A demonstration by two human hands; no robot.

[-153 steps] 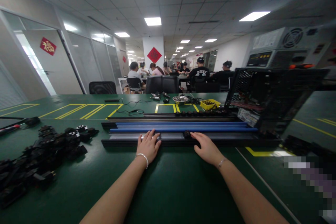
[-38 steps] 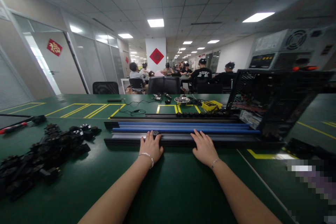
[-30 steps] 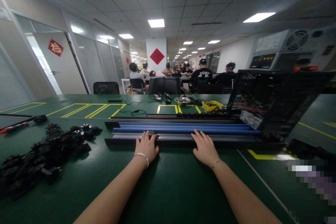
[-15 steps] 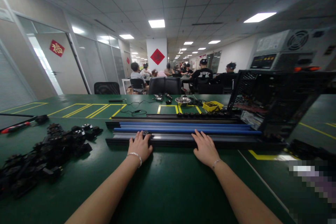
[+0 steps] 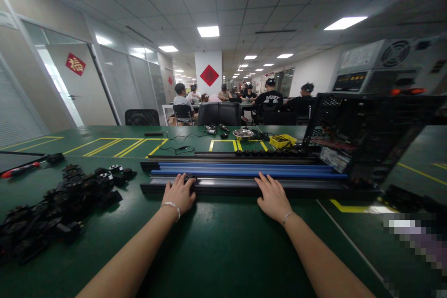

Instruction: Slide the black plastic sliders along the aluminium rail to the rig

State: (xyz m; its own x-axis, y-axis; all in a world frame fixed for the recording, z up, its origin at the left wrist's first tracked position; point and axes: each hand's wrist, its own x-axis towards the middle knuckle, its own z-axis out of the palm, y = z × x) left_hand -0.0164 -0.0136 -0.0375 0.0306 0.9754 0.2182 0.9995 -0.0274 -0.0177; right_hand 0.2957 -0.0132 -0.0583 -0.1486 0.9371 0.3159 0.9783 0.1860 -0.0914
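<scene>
The left hand (image 5: pixel 178 192) is gripping a small black part (image 5: pixel 190 177) on the grey rail (image 5: pixel 230 182), which the open right hand (image 5: pixel 274 196) is apparently steadying, parallel to the far edge of the tabletop (image 5: pixel 216 242).

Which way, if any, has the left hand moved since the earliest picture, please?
Yes: the left hand has moved left along the grey rail, farther from the open computer case, which has stayed in place.

Gold “福” (image 5: pixel 76 64) adorns a red diamond (image 5: pixel 81 69) on the door (image 5: pixel 89 95) | pillar diamond (image 5: pixel 209 75), shirt lettering (image 5: pixel 273 98), power supply label (image 5: pixel 351 82) illegible (too small or blurred)
</scene>
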